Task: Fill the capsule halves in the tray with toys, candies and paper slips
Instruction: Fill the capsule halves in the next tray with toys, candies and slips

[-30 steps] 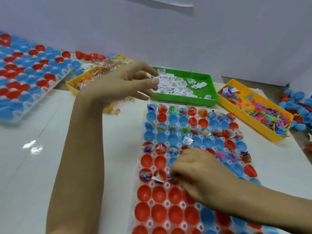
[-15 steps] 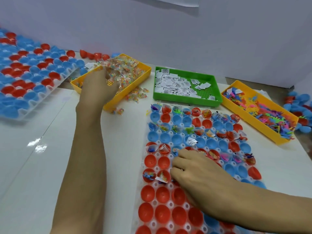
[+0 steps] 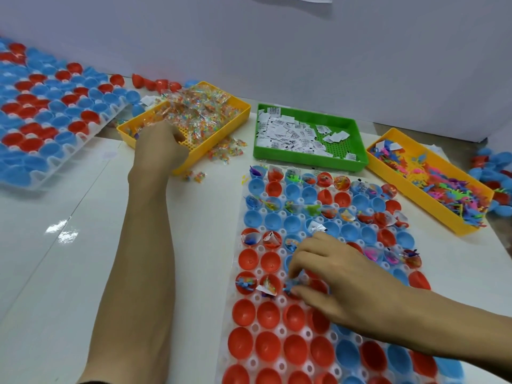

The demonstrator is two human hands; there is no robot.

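My left hand point(image 3: 159, 145) is out at the far left, reaching into the yellow candy bin point(image 3: 194, 117); the fingers curl down among the wrapped candies point(image 3: 199, 106), but I cannot tell whether they have one pinched. My right hand point(image 3: 340, 275) rests low over the capsule tray point(image 3: 277, 273), its fingers point(image 3: 297, 292) pinching a small blue toy point(image 3: 293, 285) at a red capsule half in the tray's middle rows.

Key relation: the halves not yet filled lie near me, below and left of my right hand, rows of bare red cups point(image 3: 267, 314). The tray's long axis runs near to far. The left hand is well apart from them and must travel back and rightward; the right hand is much nearer.

Far rows of the tray hold toys, candies and slips, though several blue cups there look bare.

Around: green bin of paper slips point(image 3: 291, 134) just beyond the tray's far edge; second yellow bin of coloured toys point(image 3: 443, 184) to the far right; loose candies point(image 3: 227, 151) spilled on the surface point(image 3: 69, 259) between candy bin and tray; a second tray of capsule halves point(image 3: 50, 112) far left.

Judgement: my left forearm crosses open surface only; the route back looks unobstructed.
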